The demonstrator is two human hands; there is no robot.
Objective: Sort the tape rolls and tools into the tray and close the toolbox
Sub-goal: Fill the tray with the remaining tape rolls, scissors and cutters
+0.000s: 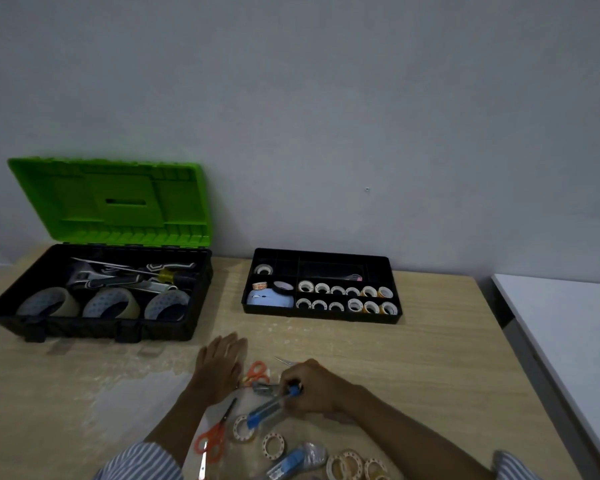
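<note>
My right hand (312,389) grips a blue utility knife (271,408) near the table's front. Flat on the table beside it rests my left hand (220,365), fingers apart, holding nothing. Orange scissors (210,441) lie below the left hand, and a second orange pair (257,372) shows between the hands. Small tape rolls (273,445) and another blue knife (293,460) lie at the front. The black tray (321,320) at mid-table holds several small tape rolls. The toolbox (97,327) stands at left, green lid (111,200) up, with three big tape rolls and tools inside.
A white table (568,327) adjoins on the right. A grey wall runs behind the toolbox and tray. Bare wooden tabletop (430,358) lies between the tray and my hands.
</note>
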